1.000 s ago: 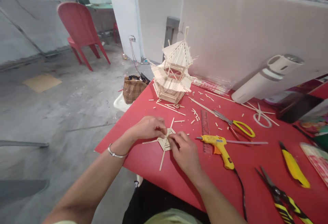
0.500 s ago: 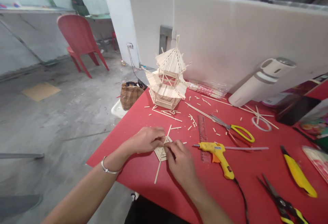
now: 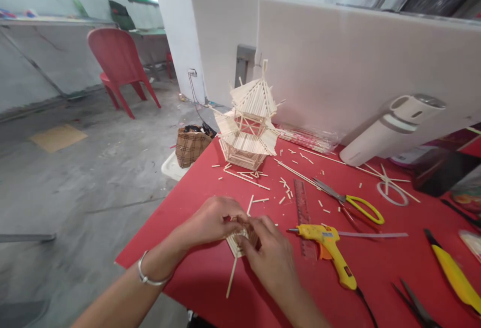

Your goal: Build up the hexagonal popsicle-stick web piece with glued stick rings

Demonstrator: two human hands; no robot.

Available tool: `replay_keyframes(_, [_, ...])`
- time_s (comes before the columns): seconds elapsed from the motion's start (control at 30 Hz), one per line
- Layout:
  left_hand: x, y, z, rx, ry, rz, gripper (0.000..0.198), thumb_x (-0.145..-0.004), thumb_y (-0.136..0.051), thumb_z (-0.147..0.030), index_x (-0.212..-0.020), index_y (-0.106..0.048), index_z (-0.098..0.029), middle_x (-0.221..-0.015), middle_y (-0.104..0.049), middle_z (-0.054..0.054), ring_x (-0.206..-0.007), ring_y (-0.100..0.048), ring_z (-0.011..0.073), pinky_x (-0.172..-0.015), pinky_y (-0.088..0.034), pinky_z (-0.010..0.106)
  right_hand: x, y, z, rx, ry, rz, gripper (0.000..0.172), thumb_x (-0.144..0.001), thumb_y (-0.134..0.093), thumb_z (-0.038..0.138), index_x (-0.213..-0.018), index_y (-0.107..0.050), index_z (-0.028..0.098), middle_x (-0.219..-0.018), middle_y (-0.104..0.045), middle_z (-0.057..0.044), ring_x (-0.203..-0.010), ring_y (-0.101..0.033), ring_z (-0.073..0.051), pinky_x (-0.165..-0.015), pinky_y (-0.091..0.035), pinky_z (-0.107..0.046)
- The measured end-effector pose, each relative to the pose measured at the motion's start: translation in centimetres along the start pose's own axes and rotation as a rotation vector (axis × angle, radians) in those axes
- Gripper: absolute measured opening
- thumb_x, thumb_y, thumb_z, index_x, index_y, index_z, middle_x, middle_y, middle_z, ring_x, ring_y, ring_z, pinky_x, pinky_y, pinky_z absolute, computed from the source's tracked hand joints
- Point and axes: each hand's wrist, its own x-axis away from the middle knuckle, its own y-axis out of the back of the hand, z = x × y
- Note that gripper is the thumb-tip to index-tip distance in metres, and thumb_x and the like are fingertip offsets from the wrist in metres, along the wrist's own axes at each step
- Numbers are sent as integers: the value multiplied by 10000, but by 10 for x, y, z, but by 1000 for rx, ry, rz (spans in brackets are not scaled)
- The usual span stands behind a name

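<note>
A small hexagonal panel of thin wooden sticks is between my hands over the red table, with a longer stick reaching from it toward the near edge. My left hand, with a silver bangle at the wrist, pinches the panel's far left side. From the right, my right hand curls its fingers and thumb onto it. The fingertips of both hands nearly meet and cover much of the panel; any small piece between them is hidden. Farther back stands a two-tiered stick pagoda.
Right of my hands lie a yellow glue gun, a clear ruler, yellow-handled scissors and a yellow cutter. Stick offcuts are scattered behind. A white flask leans at the back. The table's left edge drops to the floor.
The view has tilted, so the table items sit slightly lower in the picture. My fingers have closed in further over the panel, with the right hand covering more of it.
</note>
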Motion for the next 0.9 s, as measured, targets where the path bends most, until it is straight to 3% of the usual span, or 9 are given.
replay_keyframes(0.2, [-1,2,-3,30,-51,-55,109,-845,-652,-125,-797,-718,-198,-763,-698,1,-752,-622,111,-718,-454,203,-15,-6,1,-50,-30,35,101,-897,-619,320,-875,-675,239,-770,-589,19,-675,-573,-130,-580,-335,-229])
replay_keyframes(0.37, [-2,2,-2,70,-41,-102,98,-843,-664,-142,-789,-725,-197,-748,-697,7,-732,-628,115,-719,-469,210,-16,-15,-5,-155,10,-5,190,-929,-554,280,-794,-672,216,-740,-597,10,-680,-560,-119,-576,-348,-211])
replay_keyframes(0.5, [-1,3,1,116,68,-64,140,-890,-619,-197,-779,-705,-184,-778,-681,20,-740,-622,115,-679,-461,199,-16,-14,-4,-244,11,-56,226,-928,-577,296,-729,-652,216,-722,-602,12,-645,-557,-110,-563,-366,-214])
replay_keyframes(0.6, [-3,5,-3,138,143,-25,136,-919,-589,-252,-895,-699,-175,-823,-686,27,-752,-611,122,-691,-452,209,-17,-12,-2,-264,50,-93,218,-931,-589,291,-734,-654,221,-728,-604,8,-676,-564,-120,-599,-388,-228])
replay_keyframes(0.77, [-4,5,-11,285,185,173,296,-984,-473,-352,-952,-674,-138,-790,-652,18,-704,-564,112,-642,-426,201,-17,-6,1,-133,181,-223,207,-955,-551,226,-770,-644,214,-737,-602,-7,-724,-512,-147,-672,-377,-279])
replay_keyframes(0.9, [-2,3,-9,272,180,149,352,-956,-528,-423,-891,-707,-127,-754,-642,25,-685,-570,110,-631,-423,197,-17,-1,2,-56,222,-261,247,-958,-549,217,-715,-590,214,-706,-590,-4,-681,-460,-150,-647,-343,-295])
